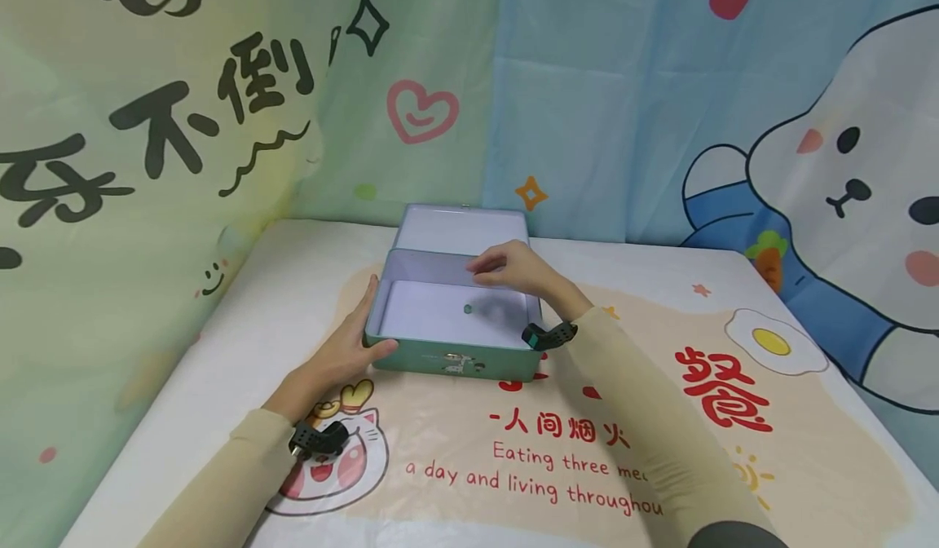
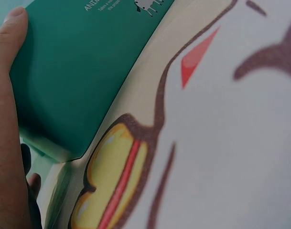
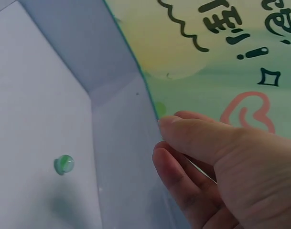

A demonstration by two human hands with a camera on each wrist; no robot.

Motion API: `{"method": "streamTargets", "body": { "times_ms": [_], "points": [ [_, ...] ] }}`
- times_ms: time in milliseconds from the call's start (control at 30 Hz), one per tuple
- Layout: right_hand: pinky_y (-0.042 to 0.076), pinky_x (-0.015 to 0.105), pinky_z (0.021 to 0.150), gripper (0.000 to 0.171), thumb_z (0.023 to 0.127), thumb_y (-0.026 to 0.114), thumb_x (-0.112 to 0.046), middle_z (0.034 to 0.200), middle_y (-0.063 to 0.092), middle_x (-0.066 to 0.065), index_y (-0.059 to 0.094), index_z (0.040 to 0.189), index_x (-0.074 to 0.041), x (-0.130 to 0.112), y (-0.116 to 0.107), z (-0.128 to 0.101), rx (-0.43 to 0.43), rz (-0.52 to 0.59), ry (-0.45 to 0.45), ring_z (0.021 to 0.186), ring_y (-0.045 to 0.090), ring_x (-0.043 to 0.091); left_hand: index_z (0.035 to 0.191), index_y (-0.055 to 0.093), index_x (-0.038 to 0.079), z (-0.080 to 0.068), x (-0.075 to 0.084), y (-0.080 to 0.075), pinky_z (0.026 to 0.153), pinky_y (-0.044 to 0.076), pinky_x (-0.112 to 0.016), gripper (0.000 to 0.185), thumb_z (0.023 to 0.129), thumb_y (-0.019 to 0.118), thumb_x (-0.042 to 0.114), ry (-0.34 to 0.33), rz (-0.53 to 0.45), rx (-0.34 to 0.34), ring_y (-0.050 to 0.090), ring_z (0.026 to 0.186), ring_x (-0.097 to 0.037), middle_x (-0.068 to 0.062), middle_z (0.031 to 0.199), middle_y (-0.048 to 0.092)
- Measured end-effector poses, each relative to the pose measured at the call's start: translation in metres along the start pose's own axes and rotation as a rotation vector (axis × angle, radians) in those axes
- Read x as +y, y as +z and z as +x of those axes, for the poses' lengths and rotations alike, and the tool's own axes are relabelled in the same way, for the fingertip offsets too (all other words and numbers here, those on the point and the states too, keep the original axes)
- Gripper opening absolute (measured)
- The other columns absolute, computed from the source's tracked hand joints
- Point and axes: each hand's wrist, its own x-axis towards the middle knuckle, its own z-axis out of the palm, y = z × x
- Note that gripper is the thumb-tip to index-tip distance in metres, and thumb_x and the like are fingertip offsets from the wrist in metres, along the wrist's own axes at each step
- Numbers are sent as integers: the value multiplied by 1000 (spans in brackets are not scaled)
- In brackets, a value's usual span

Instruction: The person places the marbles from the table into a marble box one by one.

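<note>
A green tin box point(image 1: 418, 358) with a pale inside stands on the table, its hinged lid point(image 1: 462, 228) raised at the back. Inside, on the box floor, is one small green glass marble point(image 1: 468, 309); the right wrist view shows this marble point(image 3: 65, 163) as clear with a green swirl. My left hand point(image 1: 348, 342) rests at the box's front left corner, its thumb against the front wall and its fingers along the left side. Over the right half of the box hovers my right hand point(image 1: 517, 268), its fingers loosely bent, with nothing visible between them.
The printed tablecloth point(image 1: 557, 458) bears a cat, a fried egg and lettering. A patterned curtain point(image 1: 572, 124) hangs close behind the table. Black straps point(image 1: 319, 439) with small cameras circle both wrists.
</note>
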Motion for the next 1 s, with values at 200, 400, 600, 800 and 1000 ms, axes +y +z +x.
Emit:
{"method": "streamTargets", "body": {
  "times_ms": [200,400,600,800,1000],
  "points": [
    [51,37,89,28,86,71,-22,109,71,2,72,111,-9,0,-13,-17,53,-5,-15,102,64,15,150,-16,31,-1,1,0,115,13,-59,109,79,55,72,-2,2,-2,5,147,-35,-7,161,-6],
    [52,35,86,28,86,71,-27,110,69,1,72,110,-13,2,-25,-38,84,29,22,103,62,16,152,-15,26,-1,1,0,115,12,-58,109,80,56,69,-5,14,-1,3,147,-33,-3,161,-9],
    [52,36,90,30,86,71,-29,113,67,3,71,112,-14,12,-35,-60,125,56,56,107,61,17,152,-13,19,-2,-1,0,115,12,-58,111,81,57,68,8,13,0,2,147,-32,-3,161,-10],
    [47,43,99,33,87,69,-32,115,66,4,69,114,-13,23,-44,-88,170,93,97,112,60,20,152,-13,21,-1,-2,0,114,12,-60,111,81,58,66,4,20,-5,2,147,-33,-4,161,-9],
    [49,38,97,33,88,68,-35,117,65,4,68,115,-16,39,-52,-114,198,104,114,110,60,17,152,-14,27,0,-1,-1,114,12,-59,108,82,59,64,0,1,-8,3,147,-33,-4,161,-8]
  ]
}}
